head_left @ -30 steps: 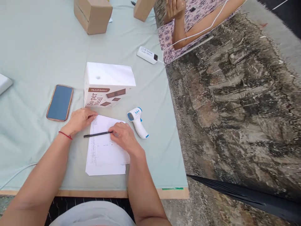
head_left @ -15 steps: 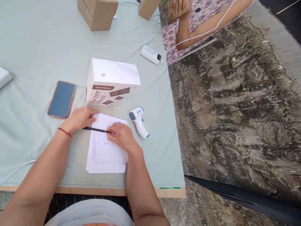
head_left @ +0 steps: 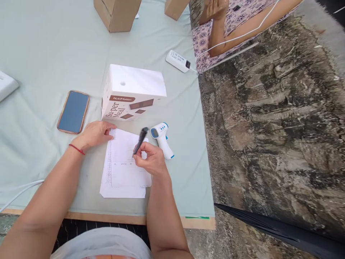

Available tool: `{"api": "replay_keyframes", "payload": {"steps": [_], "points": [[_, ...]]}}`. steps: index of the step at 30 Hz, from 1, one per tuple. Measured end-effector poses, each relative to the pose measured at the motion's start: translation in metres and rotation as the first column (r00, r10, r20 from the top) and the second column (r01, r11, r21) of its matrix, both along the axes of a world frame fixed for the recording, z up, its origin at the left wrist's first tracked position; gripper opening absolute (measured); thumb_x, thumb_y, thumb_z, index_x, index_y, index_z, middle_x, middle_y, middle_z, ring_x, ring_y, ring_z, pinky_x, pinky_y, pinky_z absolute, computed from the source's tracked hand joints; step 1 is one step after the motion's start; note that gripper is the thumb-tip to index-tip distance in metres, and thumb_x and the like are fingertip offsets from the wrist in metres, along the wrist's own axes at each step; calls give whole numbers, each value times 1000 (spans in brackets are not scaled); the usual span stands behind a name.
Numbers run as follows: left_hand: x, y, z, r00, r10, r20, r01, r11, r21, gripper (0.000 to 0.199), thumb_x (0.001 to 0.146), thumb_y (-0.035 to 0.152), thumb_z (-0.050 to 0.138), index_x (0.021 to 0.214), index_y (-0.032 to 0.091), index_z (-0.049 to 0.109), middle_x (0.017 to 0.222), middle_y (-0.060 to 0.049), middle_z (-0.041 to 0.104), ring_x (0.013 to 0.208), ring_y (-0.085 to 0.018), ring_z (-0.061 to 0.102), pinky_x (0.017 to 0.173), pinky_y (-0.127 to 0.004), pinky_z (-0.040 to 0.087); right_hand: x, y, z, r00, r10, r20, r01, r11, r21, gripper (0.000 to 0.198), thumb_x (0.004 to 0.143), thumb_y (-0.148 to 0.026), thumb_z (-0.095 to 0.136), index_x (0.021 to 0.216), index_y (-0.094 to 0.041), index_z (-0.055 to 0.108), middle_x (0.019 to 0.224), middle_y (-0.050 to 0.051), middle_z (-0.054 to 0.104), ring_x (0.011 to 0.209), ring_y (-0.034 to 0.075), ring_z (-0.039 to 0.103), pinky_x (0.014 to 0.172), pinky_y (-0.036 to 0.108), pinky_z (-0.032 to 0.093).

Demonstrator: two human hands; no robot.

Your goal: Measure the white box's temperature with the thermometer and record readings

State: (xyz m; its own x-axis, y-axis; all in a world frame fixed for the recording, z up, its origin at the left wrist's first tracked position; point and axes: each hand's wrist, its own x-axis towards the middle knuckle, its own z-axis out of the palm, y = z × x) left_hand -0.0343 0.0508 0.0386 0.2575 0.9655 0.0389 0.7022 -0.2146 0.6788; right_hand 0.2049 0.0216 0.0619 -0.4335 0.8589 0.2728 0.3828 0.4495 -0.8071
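Several printed sheets of paper (head_left: pixel 126 176) lie stacked in front of me. At their top left corner is my left hand (head_left: pixel 95 135), its fingers curled and its thumb and forefinger closed on the paper's edge. My right hand (head_left: pixel 152 158) is closed around a black pen (head_left: pixel 140 139), held tilted over the right part of the top sheet. The pen's upper end is blurred, and I cannot tell whether its lower end touches the paper. Just beyond the right hand lies a white and blue infrared thermometer (head_left: pixel 162 140). Behind the sheets stands a white printed box (head_left: pixel 136 88).
A phone (head_left: pixel 73 112) lies left of the box. Further off are a white device (head_left: pixel 178 61) with a cable, two cardboard boxes (head_left: pixel 121 16) (head_left: pixel 175 8), and another person's arm (head_left: pixel 218 37). A white object (head_left: pixel 7 86) sits at the left edge. The table's right edge borders rough ground.
The pen, earlier lying across between both hands, now points up in my right hand alone. My right hand has shifted right. My left hand stays at the paper's corner.
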Motion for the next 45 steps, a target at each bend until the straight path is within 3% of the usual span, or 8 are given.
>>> {"api": "replay_keyframes", "payload": {"steps": [5,10,15,26,45], "points": [[1,0,3,998,-14,-56,14,1000,-8,25,78,26,64,102,22,71,78,3,65,68,-14,54,61,-28,34,-33,2,-15,951,-158,-267,160,987,-14,19,72,-35,58,71,-21,45,58,-3,51,48,11,43,48,24,36],[1,0,1,998,-6,-57,5,1000,-11,34,80,27,66,113,24,70,81,4,66,71,-14,56,61,-28,34,-53,5,-33,930,-304,-205,290,952,-96,23,70,-42,56,75,-20,53,64,1,54,57,14,48,54,27,43],[1,0,2,996,-22,-83,23,1000,9,29,79,25,65,108,22,71,83,2,66,71,-15,56,61,-28,35,-55,8,-53,907,-374,-194,373,927,-42,24,68,-44,54,72,-20,54,66,2,55,58,15,48,54,27,43],[2,-6,8,978,-80,-193,83,996,7,41,79,27,72,119,20,64,98,-2,66,89,-20,60,64,-29,35,-54,6,-57,950,-296,-102,299,954,21,22,75,-41,53,71,-20,58,65,1,55,59,15,48,56,27,42],[1,-4,4,978,-91,-186,92,996,-4,47,80,27,70,126,20,60,103,-2,65,95,-21,61,65,-29,36,-55,8,-59,954,-293,-67,294,956,3,24,76,-43,53,72,-20,58,68,1,56,63,16,49,59,28,43]]}}
